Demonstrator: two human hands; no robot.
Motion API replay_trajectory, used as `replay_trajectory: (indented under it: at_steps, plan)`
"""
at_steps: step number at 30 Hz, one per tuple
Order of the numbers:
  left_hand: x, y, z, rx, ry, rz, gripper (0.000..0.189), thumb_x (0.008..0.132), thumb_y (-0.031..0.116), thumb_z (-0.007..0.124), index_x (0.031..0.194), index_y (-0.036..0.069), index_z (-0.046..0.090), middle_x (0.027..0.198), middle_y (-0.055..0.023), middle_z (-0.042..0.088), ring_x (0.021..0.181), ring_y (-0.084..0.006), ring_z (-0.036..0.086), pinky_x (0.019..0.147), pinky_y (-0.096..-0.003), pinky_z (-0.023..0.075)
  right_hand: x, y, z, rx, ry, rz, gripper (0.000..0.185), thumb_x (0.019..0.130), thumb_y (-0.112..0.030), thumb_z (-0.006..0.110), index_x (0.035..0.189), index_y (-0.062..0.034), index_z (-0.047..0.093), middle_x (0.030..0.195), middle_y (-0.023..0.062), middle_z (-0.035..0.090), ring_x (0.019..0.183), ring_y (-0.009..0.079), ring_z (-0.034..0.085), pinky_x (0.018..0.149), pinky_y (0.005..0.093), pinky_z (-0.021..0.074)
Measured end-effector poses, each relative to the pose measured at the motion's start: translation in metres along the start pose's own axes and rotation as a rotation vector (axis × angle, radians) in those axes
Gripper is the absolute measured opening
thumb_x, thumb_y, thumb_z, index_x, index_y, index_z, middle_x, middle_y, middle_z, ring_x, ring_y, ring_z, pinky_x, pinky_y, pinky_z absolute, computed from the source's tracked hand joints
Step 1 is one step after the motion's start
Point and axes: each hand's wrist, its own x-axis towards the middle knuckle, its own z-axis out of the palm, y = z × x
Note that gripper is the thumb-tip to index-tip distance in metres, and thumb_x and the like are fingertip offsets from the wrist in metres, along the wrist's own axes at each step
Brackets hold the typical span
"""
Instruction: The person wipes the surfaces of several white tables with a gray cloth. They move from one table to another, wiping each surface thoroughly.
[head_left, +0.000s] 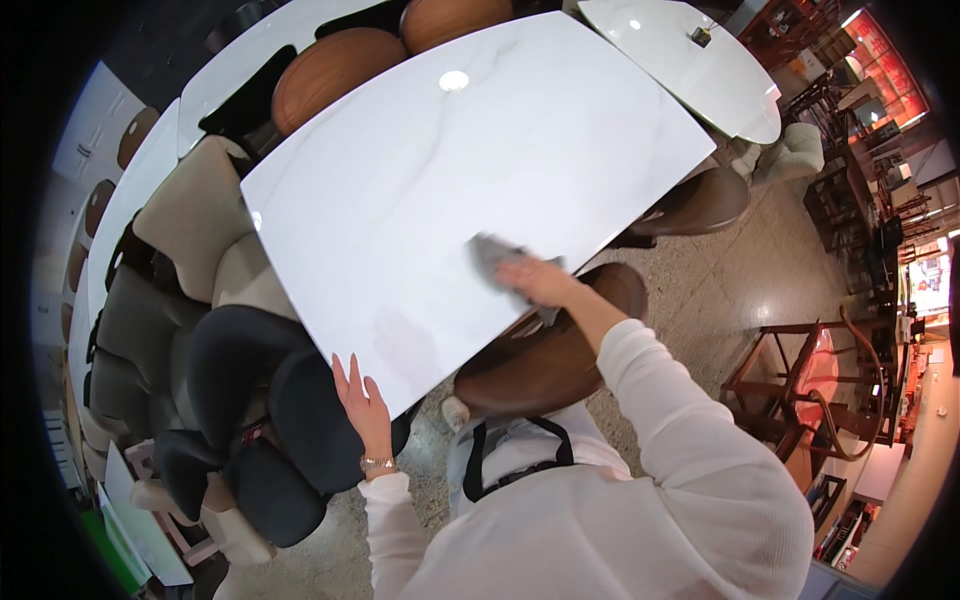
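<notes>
A glossy white marble-patterned table (420, 202) spreads out before me. My right hand (532, 279) presses a grey cloth (491, 255) against its top, close to the near long edge. Part of the cloth hangs beyond my palm, and both are slightly blurred. At the table's left short edge, my left hand (361, 401) rests with its fingers spread and holds nothing. A metal-band watch (377, 463) circles my left wrist. Faint grey veins and a lamp's reflection show on the tabletop.
Brown chairs (540, 367) are tucked under the near edge; another brown chair (697, 202) stands further right. Black chairs (311, 420) and a beige chair (191, 217) crowd the left. Beyond the far right corner is another white table (690, 60). A wooden armchair (810, 382) stands on the speckled floor.
</notes>
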Motion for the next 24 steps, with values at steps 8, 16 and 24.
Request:
replay_trajectory:
  at_steps: [8, 16, 24]
  plan:
    - [0.008, 0.049, 0.153, 0.211, -0.248, -0.218, 0.059, 0.089, 0.016, 0.053, 0.140, -0.006, 0.034, 0.150, -0.0285, 0.021, 0.139, -0.0462, 0.020, 0.113, -0.0464, 0.0249, -0.014, 0.069, -0.010, 0.054, 0.286, 0.672, 0.050, 0.083, -0.006, 0.049, 0.133, -0.0093, 0.046, 0.129, 0.0095, 0.053, 0.110, 0.0278, 0.055, 0.089, 0.0430, 0.0460]
    - [0.025, 0.105, 0.204, 0.427, -0.478, -0.665, 0.093, 0.087, 0.062, 0.045, 0.151, 0.006, 0.006, 0.155, -0.0276, -0.002, 0.143, -0.0455, 0.002, 0.107, -0.0654, 0.0186, 0.003, 0.053, -0.024, 0.182, -0.068, 0.057, 0.049, 0.087, -0.015, 0.050, 0.136, -0.0205, 0.047, 0.142, 0.0009, 0.046, 0.130, 0.0274, 0.044, 0.111, 0.0423, 0.0312]
    - [0.038, 0.134, 0.207, 0.476, -0.565, -0.766, 0.132, 0.066, 0.080, 0.059, 0.150, 0.010, -0.014, 0.152, -0.0299, -0.019, 0.141, -0.0468, -0.016, 0.106, -0.0707, 0.0072, -0.068, 0.299, -0.082, -0.199, 0.617, 0.906, 0.056, 0.083, -0.007, 0.048, 0.139, -0.0107, 0.043, 0.144, 0.0127, 0.042, 0.127, 0.0308, 0.044, 0.106, 0.0489, 0.0336]
